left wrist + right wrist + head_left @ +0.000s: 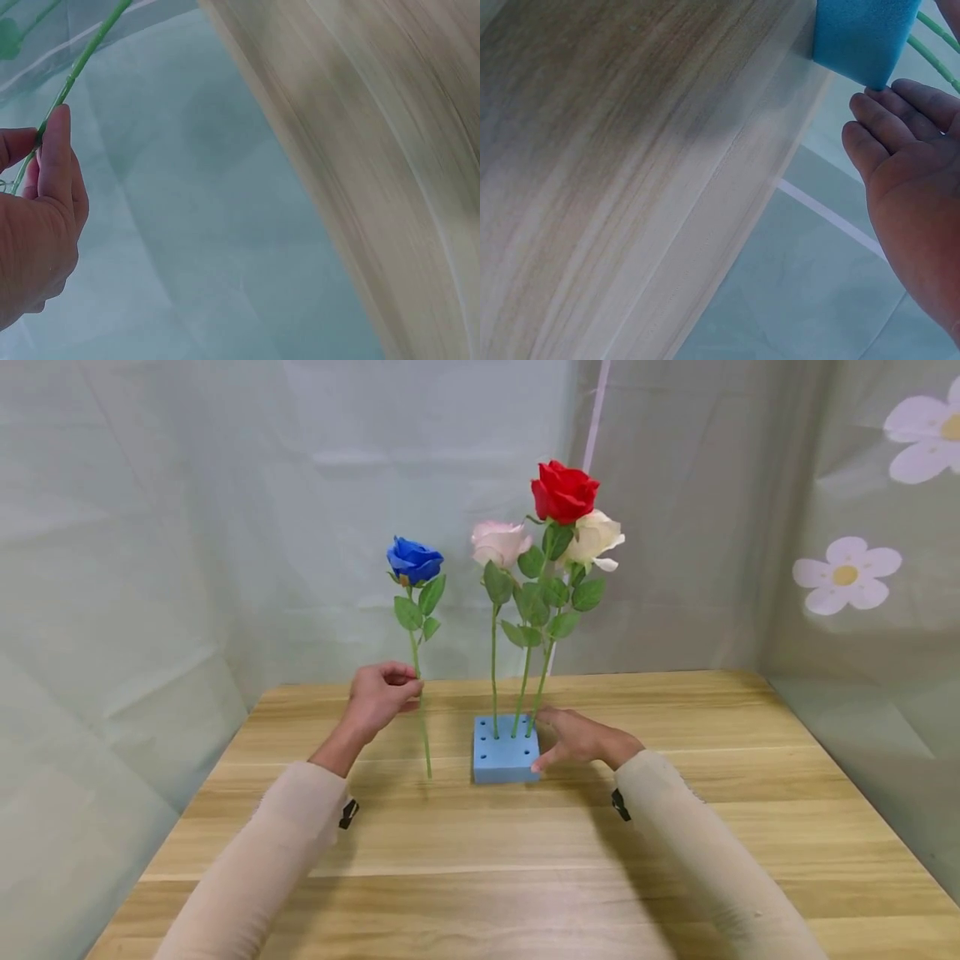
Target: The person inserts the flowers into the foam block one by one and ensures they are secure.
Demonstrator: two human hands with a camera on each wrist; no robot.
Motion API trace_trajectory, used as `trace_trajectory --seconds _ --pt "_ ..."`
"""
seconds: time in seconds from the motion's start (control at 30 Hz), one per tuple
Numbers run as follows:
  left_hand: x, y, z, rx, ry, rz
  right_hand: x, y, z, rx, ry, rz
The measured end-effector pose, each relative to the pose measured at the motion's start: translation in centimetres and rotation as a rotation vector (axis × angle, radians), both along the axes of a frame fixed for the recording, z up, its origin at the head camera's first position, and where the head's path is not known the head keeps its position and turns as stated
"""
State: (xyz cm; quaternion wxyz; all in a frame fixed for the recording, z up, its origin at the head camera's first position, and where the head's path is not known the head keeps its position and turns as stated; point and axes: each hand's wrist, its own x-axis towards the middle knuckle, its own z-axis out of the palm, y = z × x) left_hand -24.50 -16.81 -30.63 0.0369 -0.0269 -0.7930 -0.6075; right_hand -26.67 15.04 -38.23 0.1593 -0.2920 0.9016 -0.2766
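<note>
My left hand (381, 697) pinches the green stem of a blue rose (415, 561) between thumb and fingers. The rose stands upright, its stem's lower end left of a light blue block (506, 772). In the left wrist view, the stem (90, 46) passes between the fingertips. Several small holes dot the block's top. A pink rose (500, 543), a red rose (564, 492) and a cream rose (595, 539) stand in it. My right hand (577, 737) holds the block's right side, thumb at the front corner, fingers toward the back. In the right wrist view, fingertips touch the block (862, 37).
The block rests on a wood-grain table (495, 877). Pale fabric (420, 443) hangs behind the table and at both sides. White flower prints (847, 575) mark the right-hand fabric. Leaves of the standing roses crowd together above the block.
</note>
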Motion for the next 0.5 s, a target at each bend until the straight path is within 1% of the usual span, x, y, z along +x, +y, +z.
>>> trace_trajectory --seconds 0.1,0.23,0.33,0.5 --pt "-0.2 0.6 0.2 0.0 0.016 -0.005 -0.1 -0.1 0.0 0.001 -0.004 -0.003" --pt "-0.3 1.5 0.6 -0.021 0.042 -0.007 -0.1 0.0 0.0 0.012 -0.005 -0.005" --pt "-0.4 1.8 1.0 -0.035 0.061 -0.002 -0.2 0.0 -0.1 0.017 0.004 -0.001" --pt "-0.7 2.3 1.5 -0.03 0.079 0.004 -0.3 0.0 -0.1 0.016 0.006 0.004"
